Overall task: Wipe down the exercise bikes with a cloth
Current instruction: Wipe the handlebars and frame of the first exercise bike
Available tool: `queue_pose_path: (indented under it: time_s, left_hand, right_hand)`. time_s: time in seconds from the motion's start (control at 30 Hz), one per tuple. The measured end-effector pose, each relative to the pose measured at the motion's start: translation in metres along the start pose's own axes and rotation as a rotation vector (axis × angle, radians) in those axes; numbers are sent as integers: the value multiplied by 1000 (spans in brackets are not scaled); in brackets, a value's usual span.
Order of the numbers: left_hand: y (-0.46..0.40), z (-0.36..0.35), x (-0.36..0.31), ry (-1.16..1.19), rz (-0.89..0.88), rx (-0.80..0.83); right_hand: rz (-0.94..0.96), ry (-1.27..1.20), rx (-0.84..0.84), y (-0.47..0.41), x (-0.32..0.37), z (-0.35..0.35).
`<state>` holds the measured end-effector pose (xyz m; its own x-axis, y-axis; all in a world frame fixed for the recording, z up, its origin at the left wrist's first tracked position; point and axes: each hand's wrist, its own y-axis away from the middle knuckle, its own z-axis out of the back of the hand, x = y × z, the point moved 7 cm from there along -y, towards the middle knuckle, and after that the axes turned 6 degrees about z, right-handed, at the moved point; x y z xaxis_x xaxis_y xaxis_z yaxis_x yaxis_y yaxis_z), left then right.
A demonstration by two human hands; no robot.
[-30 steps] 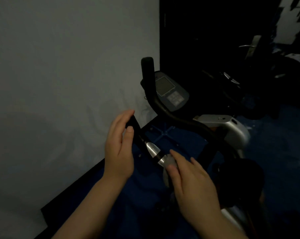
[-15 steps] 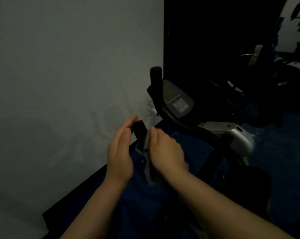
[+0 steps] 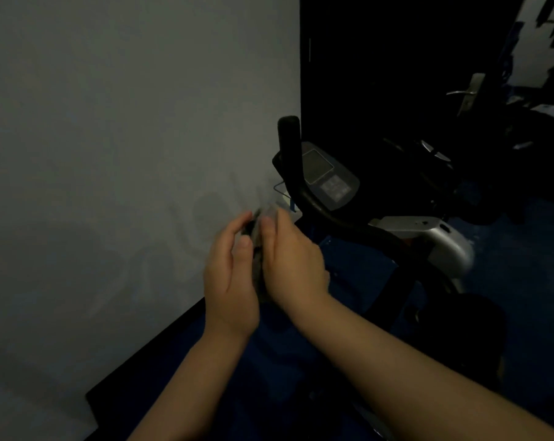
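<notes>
The left hand [image 3: 229, 275] and right hand [image 3: 293, 262] closed from either side on a blurred grip [image 3: 256, 237] of the bike [image 3: 358, 224]. The grip ran near-to-far, tipped up toward the wall [image 3: 126, 138]. A grey cloth [image 3: 259, 281] was pressed under the right fingers.

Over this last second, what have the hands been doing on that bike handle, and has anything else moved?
The right hand, with the grey cloth, slid up the near handlebar from its silver section to the tip, meeting the left hand, which stayed cupped around the handle end. The cloth now covers the grip between both palms. The console and silver frame are unchanged.
</notes>
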<state>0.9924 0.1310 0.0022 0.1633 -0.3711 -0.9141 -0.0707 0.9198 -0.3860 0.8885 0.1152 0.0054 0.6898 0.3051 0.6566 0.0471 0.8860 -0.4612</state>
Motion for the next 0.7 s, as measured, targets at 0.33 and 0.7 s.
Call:
queue_pose_path:
  time_s: [0.33,0.7]
  left_hand:
    - [15,-46,-4,-534,-309,44]
    - [37,-71,8,-612,-216,51]
  right_hand:
    - [162,365,288,79,-50,42]
    - [238,298,1121,52,-98,81]
